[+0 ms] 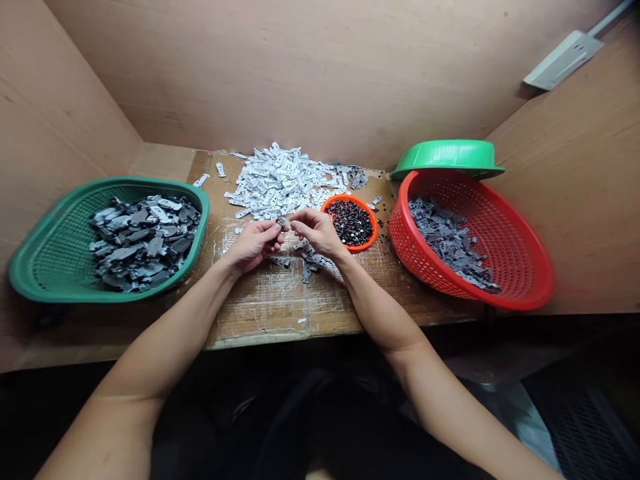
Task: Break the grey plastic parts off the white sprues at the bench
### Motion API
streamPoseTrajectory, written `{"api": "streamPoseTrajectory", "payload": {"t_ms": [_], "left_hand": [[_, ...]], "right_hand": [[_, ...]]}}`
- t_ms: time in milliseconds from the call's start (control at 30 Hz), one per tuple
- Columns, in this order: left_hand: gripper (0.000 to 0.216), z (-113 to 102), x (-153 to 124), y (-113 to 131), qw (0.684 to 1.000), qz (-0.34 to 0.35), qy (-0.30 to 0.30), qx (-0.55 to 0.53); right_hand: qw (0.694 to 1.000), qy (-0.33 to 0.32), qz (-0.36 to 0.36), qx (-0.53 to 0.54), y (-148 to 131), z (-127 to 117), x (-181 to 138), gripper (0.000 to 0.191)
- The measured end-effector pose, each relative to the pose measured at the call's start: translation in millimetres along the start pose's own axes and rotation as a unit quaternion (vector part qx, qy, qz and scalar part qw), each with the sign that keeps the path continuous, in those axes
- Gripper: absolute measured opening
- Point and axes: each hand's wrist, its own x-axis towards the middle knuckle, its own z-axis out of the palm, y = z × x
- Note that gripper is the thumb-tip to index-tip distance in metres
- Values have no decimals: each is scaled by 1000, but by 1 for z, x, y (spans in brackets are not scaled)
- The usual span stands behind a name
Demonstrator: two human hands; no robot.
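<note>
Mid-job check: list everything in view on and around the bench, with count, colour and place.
workbench: one, worn wood, between wooden partitions
green basket: one, at bench left
dark grey parts: a heap, in the green basket
white parts: a loose pile, too many to count, back centre
orange bowl: one, small, right of the hands
black pieces: many, tiny, in the orange bowl
red basket: one, at bench right
grey parts: many, in the red basket
upturned green basket: one, behind the red basket
loose grey parts: a few, under the hands
power strip: one, white, upper right wall
small grey part: one, between the fingertips
left hand: pinching the small grey part
right hand: fingertips at that part
</note>
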Motion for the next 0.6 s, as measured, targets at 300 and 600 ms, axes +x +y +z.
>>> {"api": "streamPoseTrajectory", "payload": {"t_ms": [300,600], "left_hand": [[45,7,5,-17,982,143,57,109],[54,11,5,-15,990,115,59,53]], "right_hand": [[998,16,53,29,2,21,-2,58],[998,32,42,35,2,19,-4,58]]}}
